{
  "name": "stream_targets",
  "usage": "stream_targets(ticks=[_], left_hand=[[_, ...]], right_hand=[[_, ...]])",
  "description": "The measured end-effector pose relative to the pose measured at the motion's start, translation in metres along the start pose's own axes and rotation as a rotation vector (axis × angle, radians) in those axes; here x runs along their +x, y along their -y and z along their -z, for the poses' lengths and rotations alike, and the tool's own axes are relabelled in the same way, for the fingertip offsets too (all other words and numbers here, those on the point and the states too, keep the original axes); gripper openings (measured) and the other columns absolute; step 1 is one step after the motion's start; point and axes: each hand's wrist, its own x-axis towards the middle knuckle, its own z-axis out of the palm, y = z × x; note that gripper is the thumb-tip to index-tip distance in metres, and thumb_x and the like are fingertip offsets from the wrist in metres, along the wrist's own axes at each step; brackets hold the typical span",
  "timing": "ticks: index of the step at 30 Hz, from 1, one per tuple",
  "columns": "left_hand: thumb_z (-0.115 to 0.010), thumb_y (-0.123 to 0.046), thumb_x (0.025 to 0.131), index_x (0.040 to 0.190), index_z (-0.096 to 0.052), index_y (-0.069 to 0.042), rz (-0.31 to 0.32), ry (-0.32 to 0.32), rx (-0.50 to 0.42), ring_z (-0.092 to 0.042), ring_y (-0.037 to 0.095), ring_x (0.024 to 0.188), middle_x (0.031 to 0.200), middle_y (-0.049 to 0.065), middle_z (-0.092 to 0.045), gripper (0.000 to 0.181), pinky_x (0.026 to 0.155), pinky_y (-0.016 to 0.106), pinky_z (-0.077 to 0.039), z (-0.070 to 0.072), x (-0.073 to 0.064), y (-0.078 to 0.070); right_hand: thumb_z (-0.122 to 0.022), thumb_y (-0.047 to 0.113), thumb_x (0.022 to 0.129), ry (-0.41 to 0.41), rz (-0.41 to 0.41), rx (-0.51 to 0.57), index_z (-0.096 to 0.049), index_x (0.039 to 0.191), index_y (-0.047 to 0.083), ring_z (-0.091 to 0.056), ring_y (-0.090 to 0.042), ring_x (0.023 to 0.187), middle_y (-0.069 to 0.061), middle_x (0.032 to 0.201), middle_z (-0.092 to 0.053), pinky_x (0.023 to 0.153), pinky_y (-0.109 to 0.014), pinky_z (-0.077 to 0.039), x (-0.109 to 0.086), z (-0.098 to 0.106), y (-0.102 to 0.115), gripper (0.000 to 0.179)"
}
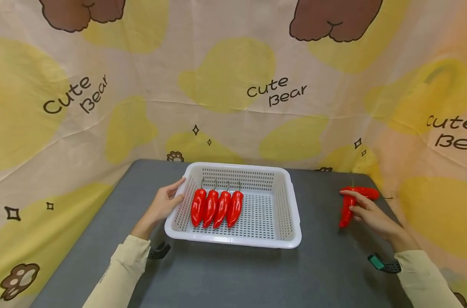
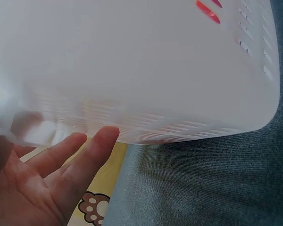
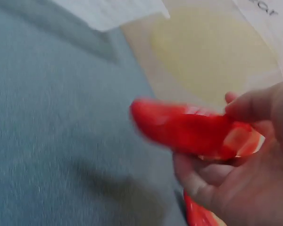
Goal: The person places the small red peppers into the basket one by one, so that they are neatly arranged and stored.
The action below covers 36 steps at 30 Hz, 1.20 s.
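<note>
- Red pepper (image 1: pixel 347 210), one: lifted above the right part of the counter (image 1: pixel 218 278), stem end far, tip near.
- Right hand (image 1: pixel 375 219): grip clamped on that pepper, thumb on one side, fingers on the other.
- Second pepper (image 1: pixel 367 192), one: lying crosswise at the far right of the counter, just behind the held one; whether they touch cannot be told.
- White basket (image 1: pixel 233 242), perforated: centre of the counter.
- Four peppers (image 1: pixel 210 208): in the left half of the basket, side by side, stems far, tips near.
- Left hand (image 1: pixel 163 204): grip clamped on the basket's left rim.
- Printed cloth (image 1: pixel 225 72): behind the counter, yellow patches, lettered "Cute Bear".
</note>
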Motion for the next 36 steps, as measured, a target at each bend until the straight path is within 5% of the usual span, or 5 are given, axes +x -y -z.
stream_targets(ticks=[3, 7, 17, 25, 36], left_hand=[[-0.054, -0.003, 0.099, 0.155, -0.037, -0.003, -0.009, 0.002, -0.011, -0.058, 0.047, 0.126, 0.152, 0.030, -0.045, 0.059, 0.085, 0.042, -0.063, 0.000, 0.000, -0.001], [-0.054, -0.004, 0.099, 0.156, -0.036, -0.004, 0.001, 0.002, -0.023, -0.059, 0.047, 0.125, 0.153, 0.030, -0.045, 0.059, 0.084, 0.043, -0.063, 0.000, -0.002, -0.001], [-0.054, -0.002, 0.099, 0.155, -0.038, -0.003, -0.010, -0.005, -0.022, -0.057, 0.048, 0.127, 0.152, 0.030, -0.045, 0.059, 0.083, 0.039, -0.064, 0.000, -0.001, 0.001], [-0.053, -0.003, 0.100, 0.156, -0.035, -0.004, -0.008, 0.005, -0.044, -0.057, 0.048, 0.127, 0.154, 0.030, -0.043, 0.059, 0.084, 0.040, -0.064, 0.000, 0.001, 0.003], [-0.053, -0.005, 0.101, 0.157, -0.035, -0.007, 0.014, 0.004, -0.045, -0.060, 0.048, 0.124, 0.153, 0.028, -0.045, 0.059, 0.082, 0.041, -0.064, -0.001, 0.005, 0.006]], right_hand=[[-0.047, 0.015, 0.107, -0.062, 0.061, 0.025, -0.043, 0.142, 0.021, -0.059, 0.004, 0.095, -0.002, 0.136, -0.047, 0.076, -0.018, -0.053, 0.005, -0.005, 0.004, 0.036], [-0.055, 0.008, 0.102, -0.156, 0.144, 0.004, -0.047, 0.133, 0.027, -0.055, -0.006, 0.087, 0.016, 0.111, -0.051, 0.067, -0.020, -0.051, 0.011, -0.011, 0.009, 0.037], [-0.055, 0.000, 0.100, -0.220, 0.236, 0.065, -0.035, 0.155, 0.018, -0.059, 0.004, 0.102, 0.020, 0.131, -0.040, 0.079, -0.012, -0.056, 0.026, -0.025, 0.033, 0.061], [-0.058, -0.002, 0.097, -0.350, 0.322, -0.043, -0.037, 0.150, 0.006, -0.057, -0.001, 0.089, 0.015, 0.121, -0.052, 0.072, -0.012, -0.054, 0.041, -0.040, 0.062, 0.057], [-0.059, -0.005, 0.095, -0.214, 0.336, -0.001, -0.038, 0.135, -0.007, -0.058, -0.007, 0.094, -0.011, 0.119, -0.056, 0.076, -0.013, -0.056, 0.061, -0.062, 0.084, 0.045]])
